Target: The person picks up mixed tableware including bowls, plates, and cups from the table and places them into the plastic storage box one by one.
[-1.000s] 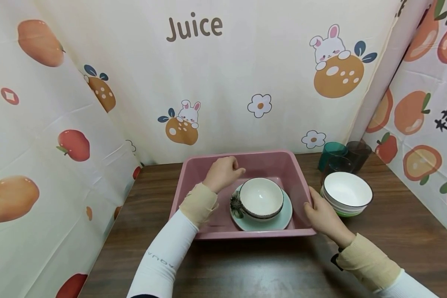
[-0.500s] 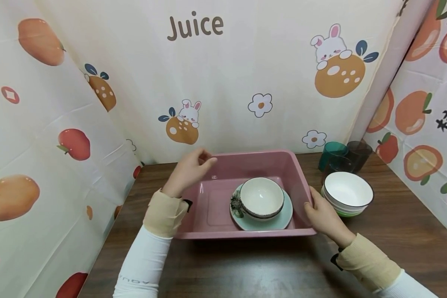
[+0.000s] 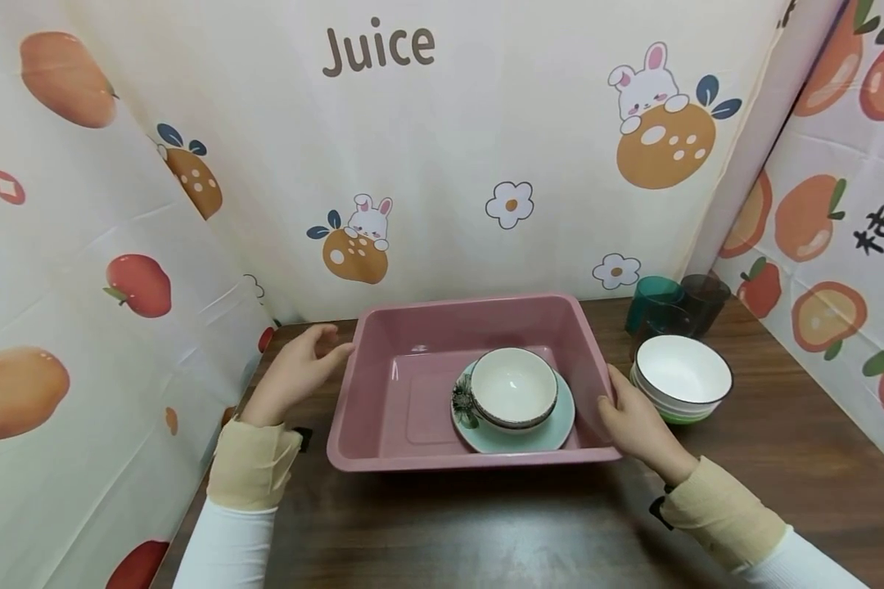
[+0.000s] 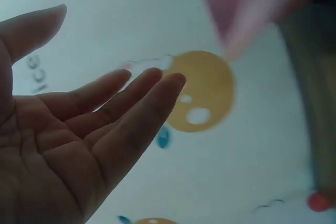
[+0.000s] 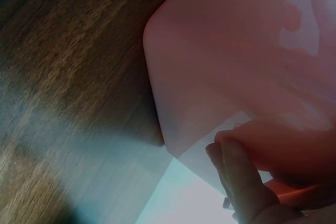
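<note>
A pink plastic basin (image 3: 420, 401) sits on the table. Inside it, toward the right, a white bowl (image 3: 514, 386) with a dark rim stands on a pale green plate (image 3: 562, 425) with a dark leaf print. My right hand (image 3: 642, 427) grips the basin's right rim, thumb on the inner side; its fingers (image 5: 239, 171) show under the rim against the outer wall in the right wrist view. My left hand (image 3: 290, 375) is just outside the left rim, holding nothing. In the left wrist view its fingers (image 4: 131, 124) are extended and the thumb stands apart, with a blurred basin corner (image 4: 231, 30) above.
Right of the basin, a stack of white bowls (image 3: 683, 372) stands on the dark wooden table (image 3: 442, 532). Behind it are a teal cup (image 3: 648, 296) and dark translucent cups (image 3: 705, 303). Printed cloth (image 3: 442, 147) hangs along the back and both sides.
My left hand has moved left, from over the basin's inside to outside its left rim. The right hand keeps its grip, and the basin, bowl and plate stay in place.
</note>
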`<action>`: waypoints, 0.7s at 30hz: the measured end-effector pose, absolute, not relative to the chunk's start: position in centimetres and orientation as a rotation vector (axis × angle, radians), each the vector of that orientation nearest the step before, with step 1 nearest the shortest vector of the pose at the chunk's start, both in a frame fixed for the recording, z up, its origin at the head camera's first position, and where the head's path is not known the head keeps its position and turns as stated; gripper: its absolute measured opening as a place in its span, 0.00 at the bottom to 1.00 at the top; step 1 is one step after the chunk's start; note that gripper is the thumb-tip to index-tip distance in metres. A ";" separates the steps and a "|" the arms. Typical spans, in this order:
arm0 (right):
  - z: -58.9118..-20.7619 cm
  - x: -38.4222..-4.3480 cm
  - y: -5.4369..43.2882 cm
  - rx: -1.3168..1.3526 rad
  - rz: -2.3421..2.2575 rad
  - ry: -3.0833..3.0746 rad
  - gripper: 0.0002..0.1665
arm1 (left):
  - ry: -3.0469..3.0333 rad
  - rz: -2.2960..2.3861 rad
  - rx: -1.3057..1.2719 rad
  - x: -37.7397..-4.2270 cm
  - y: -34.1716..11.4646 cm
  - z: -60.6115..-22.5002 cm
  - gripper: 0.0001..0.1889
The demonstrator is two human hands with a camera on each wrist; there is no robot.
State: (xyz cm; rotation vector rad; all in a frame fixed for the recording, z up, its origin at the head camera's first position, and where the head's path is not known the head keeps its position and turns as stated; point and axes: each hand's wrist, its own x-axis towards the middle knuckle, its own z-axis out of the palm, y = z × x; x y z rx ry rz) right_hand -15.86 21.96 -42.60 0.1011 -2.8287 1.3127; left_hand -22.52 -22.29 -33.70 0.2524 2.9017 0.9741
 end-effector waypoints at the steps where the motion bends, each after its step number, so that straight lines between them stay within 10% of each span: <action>1: -42.6 -15.9 22.0 0.106 1.311 -2.828 0.31 | 2.886 0.970 0.230 -22.4 -22.6 -34.4 0.38; 21: -42.4 -16.0 22.2 0.097 1.322 -2.849 0.32 | 2.805 1.212 0.036 -20.8 -21.7 -42.2 0.25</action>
